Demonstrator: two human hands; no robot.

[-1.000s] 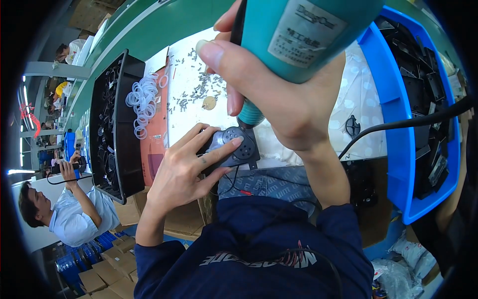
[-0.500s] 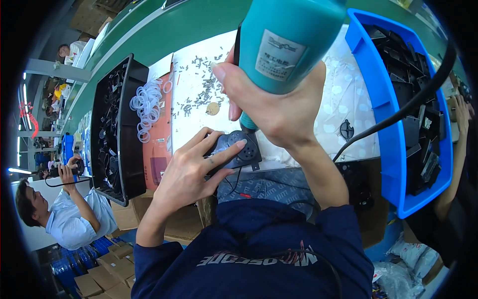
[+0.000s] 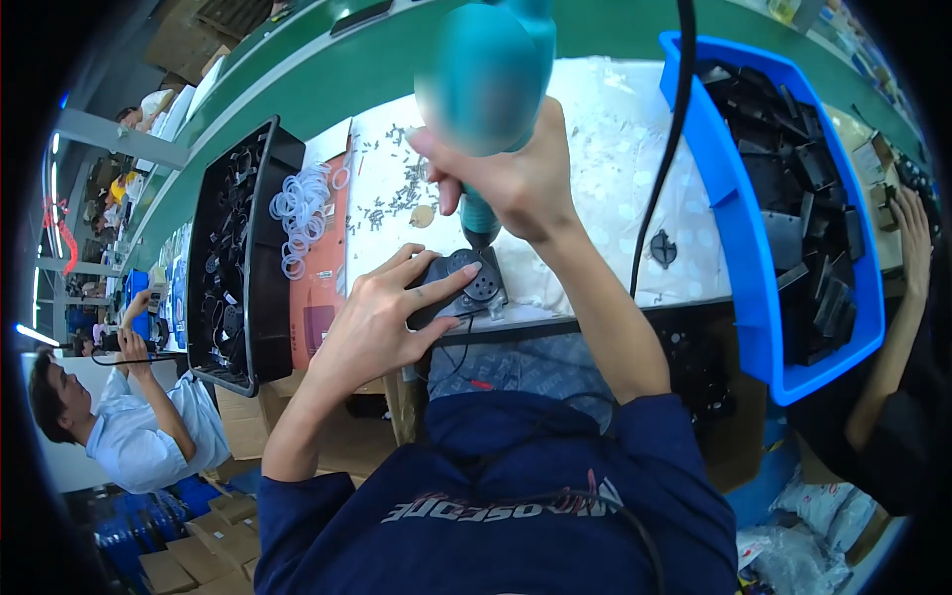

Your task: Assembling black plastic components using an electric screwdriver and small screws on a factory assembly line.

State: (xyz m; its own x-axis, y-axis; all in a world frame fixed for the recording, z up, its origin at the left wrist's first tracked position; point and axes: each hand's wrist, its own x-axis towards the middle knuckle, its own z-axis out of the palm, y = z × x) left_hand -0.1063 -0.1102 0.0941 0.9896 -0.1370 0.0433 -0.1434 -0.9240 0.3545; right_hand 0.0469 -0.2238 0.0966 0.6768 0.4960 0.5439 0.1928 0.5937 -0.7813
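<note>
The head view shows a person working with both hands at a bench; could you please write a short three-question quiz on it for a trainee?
1. Which hand grips the teal power tool, and which steadies the black plastic part with round holes?
2. True or false: the pile of translucent rings lies outside the black rectangular bin.
3. Choose: the large plastic bin at the picture's right is A) red, B) blue, C) yellow.

Key:
1. Right hand on the tool; left hand on the part.
2. True.
3. B.
</note>
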